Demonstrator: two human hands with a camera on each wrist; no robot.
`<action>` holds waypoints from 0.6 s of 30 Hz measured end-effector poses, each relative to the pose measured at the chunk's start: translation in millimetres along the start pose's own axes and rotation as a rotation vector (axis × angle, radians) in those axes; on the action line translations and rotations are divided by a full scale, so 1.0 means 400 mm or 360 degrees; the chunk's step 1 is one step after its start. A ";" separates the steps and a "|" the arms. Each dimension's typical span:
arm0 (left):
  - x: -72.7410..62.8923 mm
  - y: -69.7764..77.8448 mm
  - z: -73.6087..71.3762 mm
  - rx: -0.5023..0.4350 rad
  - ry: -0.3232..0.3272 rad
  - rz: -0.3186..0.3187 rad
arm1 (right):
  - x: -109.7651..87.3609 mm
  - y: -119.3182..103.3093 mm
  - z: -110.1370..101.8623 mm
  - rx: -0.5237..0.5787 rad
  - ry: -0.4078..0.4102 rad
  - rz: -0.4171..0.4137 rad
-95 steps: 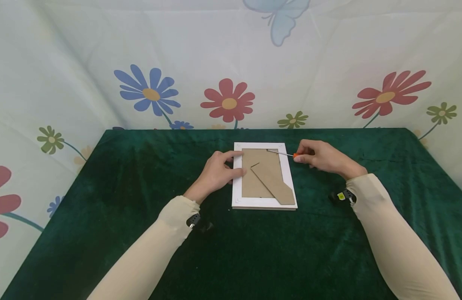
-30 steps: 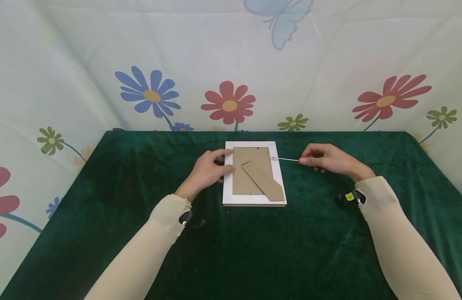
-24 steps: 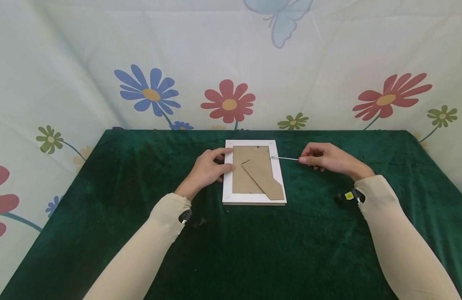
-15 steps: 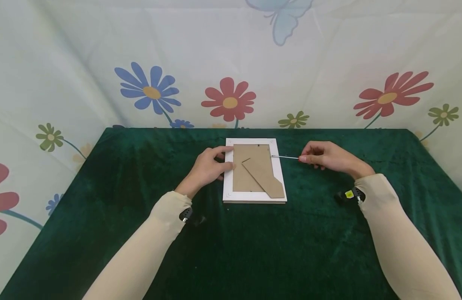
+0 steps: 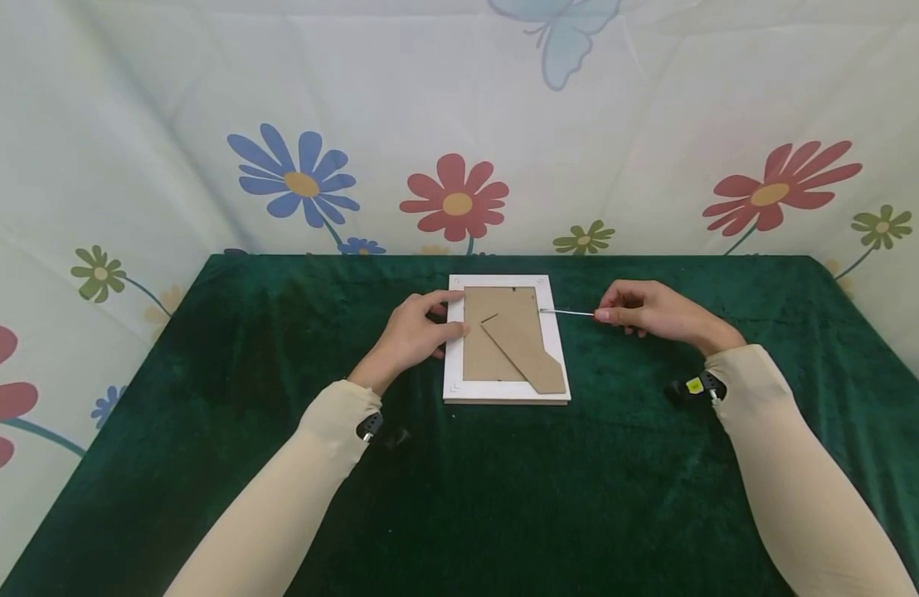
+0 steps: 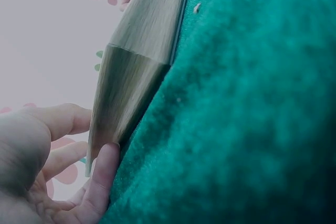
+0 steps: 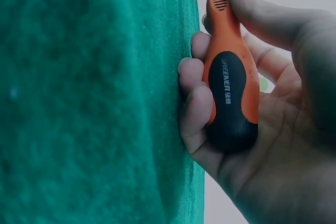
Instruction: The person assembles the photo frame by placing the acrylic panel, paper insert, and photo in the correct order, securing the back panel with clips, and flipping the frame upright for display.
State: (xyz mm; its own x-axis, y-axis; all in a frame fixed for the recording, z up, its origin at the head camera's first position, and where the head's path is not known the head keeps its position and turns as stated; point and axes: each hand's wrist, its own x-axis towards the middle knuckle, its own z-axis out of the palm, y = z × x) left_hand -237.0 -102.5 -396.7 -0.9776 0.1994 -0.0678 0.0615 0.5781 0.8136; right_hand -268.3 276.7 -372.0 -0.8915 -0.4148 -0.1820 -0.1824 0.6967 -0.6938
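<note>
While the left hand (image 5: 410,332) holds the left edge of one picture frame (image 5: 454,365), thumb and forefinger set apart on the white rim, the right hand (image 5: 646,311) grips one screwdriver (image 7: 226,77), thumb at the handle's neck, other fingers curled round it. Left wrist view: at least one finger against the frame's wooden side.

Screwdriver: orange-and-black handle, one thin shaft (image 5: 571,313) pointing left in the head view. Tip at the frame's right rim, near the backing; can't tell if it touches.

Frame lies back up, just above centre of the head view. One brown backing board (image 5: 485,356), one support leg (image 5: 530,352) slanting down to the lower-right corner, overlapping the rim.

Further out: two cream sleeves (image 5: 295,481), two black wrist straps (image 5: 370,425), one green cloth (image 5: 467,497) filling the lower frame. Backdrop (image 5: 653,83) across the top: three large red flowers (one cut by left edge), one large blue, three green, one butterfly cut by the top edge.
</note>
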 end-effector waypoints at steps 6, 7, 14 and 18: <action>-0.003 0.003 0.000 0.0002 -0.0004 -0.0001 | 0.002 -0.001 0.001 -0.0011 -0.0006 -0.0010; -0.003 0.003 0.000 0.0003 -0.0004 -0.0002 | 0.002 -0.002 0.001 -0.0010 -0.0006 -0.0012; -0.001 0.004 0.001 0.0006 -0.0002 -0.0005 | 0.003 -0.002 0.001 -0.0001 0.0000 -0.0022; -0.001 0.003 0.001 0.0006 -0.0001 -0.0005 | 0.004 -0.002 0.001 -0.0005 -0.0001 -0.0025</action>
State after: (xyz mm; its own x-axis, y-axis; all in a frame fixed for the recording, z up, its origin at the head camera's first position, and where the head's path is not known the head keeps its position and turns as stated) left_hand -236.7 -101.4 -395.8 -0.9776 0.1980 -0.0707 0.0591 0.5819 0.8111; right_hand -269.2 275.3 -372.1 -0.8884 -0.4258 -0.1716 -0.1976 0.6919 -0.6944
